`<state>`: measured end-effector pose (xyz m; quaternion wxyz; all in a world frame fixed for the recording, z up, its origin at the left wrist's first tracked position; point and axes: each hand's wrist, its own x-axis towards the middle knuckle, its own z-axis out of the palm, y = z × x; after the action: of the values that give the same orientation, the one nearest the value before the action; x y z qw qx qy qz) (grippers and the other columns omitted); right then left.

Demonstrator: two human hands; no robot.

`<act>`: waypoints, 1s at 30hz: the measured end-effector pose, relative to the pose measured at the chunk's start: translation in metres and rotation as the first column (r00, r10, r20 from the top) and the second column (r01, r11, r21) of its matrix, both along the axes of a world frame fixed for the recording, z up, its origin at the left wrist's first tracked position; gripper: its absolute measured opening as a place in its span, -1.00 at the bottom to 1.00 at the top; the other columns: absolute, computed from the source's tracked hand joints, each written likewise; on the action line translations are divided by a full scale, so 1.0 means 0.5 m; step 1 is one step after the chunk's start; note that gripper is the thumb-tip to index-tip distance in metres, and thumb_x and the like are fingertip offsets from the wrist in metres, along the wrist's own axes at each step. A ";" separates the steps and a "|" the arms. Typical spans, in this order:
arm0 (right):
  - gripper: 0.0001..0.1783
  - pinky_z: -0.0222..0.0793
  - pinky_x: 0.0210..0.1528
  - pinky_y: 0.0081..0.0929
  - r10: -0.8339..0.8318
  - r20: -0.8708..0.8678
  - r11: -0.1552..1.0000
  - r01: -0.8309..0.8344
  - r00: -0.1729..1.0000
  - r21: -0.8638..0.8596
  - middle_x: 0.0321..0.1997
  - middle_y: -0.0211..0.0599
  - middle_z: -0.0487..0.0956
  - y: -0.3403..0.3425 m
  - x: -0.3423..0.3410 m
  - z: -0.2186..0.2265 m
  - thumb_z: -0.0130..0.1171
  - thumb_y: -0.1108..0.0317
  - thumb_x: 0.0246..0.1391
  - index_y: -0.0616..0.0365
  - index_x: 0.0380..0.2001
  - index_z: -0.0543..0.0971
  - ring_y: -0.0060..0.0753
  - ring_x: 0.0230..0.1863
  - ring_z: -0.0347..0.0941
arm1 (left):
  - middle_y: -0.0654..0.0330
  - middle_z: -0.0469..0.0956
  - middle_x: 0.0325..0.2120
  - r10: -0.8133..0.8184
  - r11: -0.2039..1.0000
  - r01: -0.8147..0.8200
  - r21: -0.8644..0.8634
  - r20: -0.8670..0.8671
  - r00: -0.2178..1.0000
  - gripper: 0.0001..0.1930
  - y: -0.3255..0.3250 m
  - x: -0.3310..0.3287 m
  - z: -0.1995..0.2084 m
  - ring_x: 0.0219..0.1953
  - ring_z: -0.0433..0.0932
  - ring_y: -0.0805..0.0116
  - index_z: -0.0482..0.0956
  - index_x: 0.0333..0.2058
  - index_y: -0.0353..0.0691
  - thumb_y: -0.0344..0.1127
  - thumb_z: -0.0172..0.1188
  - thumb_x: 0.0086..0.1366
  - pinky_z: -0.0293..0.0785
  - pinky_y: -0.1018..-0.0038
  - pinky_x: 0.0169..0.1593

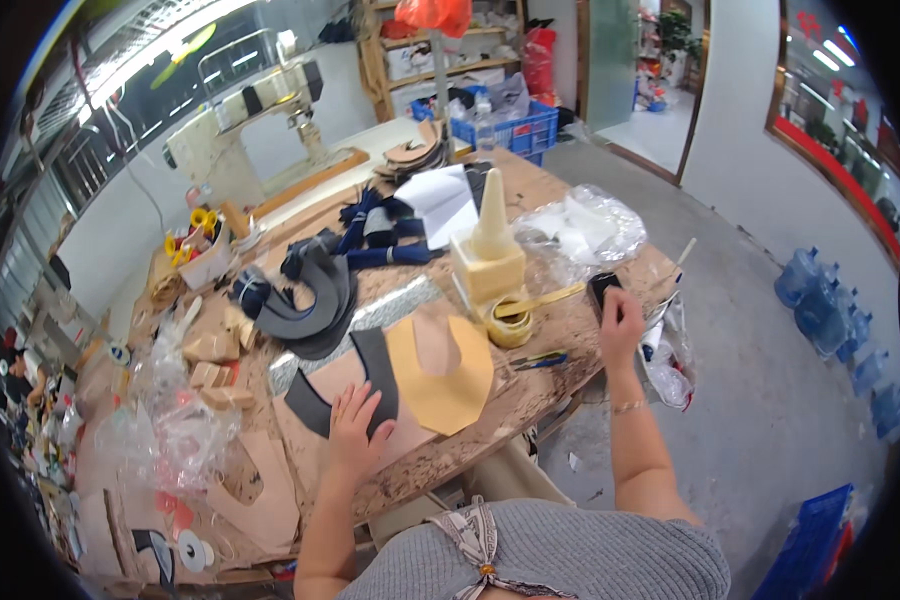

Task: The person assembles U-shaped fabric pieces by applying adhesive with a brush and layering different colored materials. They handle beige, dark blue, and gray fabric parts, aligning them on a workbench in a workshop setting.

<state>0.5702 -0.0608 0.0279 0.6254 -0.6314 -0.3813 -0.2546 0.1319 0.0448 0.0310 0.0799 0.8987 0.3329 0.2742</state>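
Note:
My left hand [355,425] lies flat, fingers spread, on a dark grey U-shaped cut piece [375,365] at the table's front edge. Just right of it is a yellow U-shaped piece [450,385] with a pale notch. At the table's right side my right hand [622,318] has its fingers closed at a small black flat object [600,287], which looks like a phone; the hand covers part of it. Between the hands are a roll of yellowish tape [511,325] and a pair of thin-handled snips or tweezers [540,360].
A cream cone [492,220] on a block stands behind the tape. Stacked dark U-shaped pieces [315,300], plastic bags [185,430] and a sewing machine [240,130] are to the left. Clear plastic wrap [590,225] lies far right. Blue water bottles [820,305] stand on the floor.

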 end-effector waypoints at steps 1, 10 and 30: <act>-0.86 0.41 -0.18 -0.42 -0.085 -0.204 0.994 0.068 0.975 -0.088 -0.36 -0.18 0.59 0.008 0.091 -0.020 0.16 0.42 0.10 0.28 -0.31 0.55 -0.22 -0.30 0.52 | 0.04 0.39 0.13 0.014 1.000 -0.015 0.020 0.062 0.998 -0.51 -0.021 0.013 -0.004 0.25 0.23 -0.07 0.49 0.01 -0.27 -0.20 0.30 0.11 0.03 0.06 0.31; -0.43 0.45 -0.08 -0.26 -0.237 -0.187 0.598 -0.009 0.953 -0.802 -0.19 -0.09 0.63 0.272 0.341 -0.007 0.38 -0.01 -0.21 0.16 -0.18 0.59 -0.09 -0.18 0.57 | 0.11 0.58 -0.16 0.130 0.983 -0.142 0.115 0.110 0.985 -0.77 -0.098 0.041 -0.026 0.04 0.47 -0.01 0.61 -0.27 -0.23 -0.32 0.29 0.06 0.43 0.18 0.04; -0.77 0.42 -0.23 -0.55 0.836 -0.423 0.208 -0.916 0.349 -0.344 -0.42 -0.33 0.62 0.076 -0.350 0.086 0.31 0.37 0.01 0.22 -0.25 0.61 -0.57 -0.36 0.51 | 0.19 0.58 -0.26 0.351 0.548 0.607 -0.576 0.817 0.458 -0.79 -0.086 0.180 0.017 -0.18 0.56 0.40 0.50 -0.10 -0.35 -0.38 0.07 0.36 0.54 0.44 -0.11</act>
<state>0.3953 -0.0228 0.0709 0.4818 -0.4631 -0.6774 0.3074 0.2219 0.0017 0.0397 0.6718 0.4942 0.2447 0.4946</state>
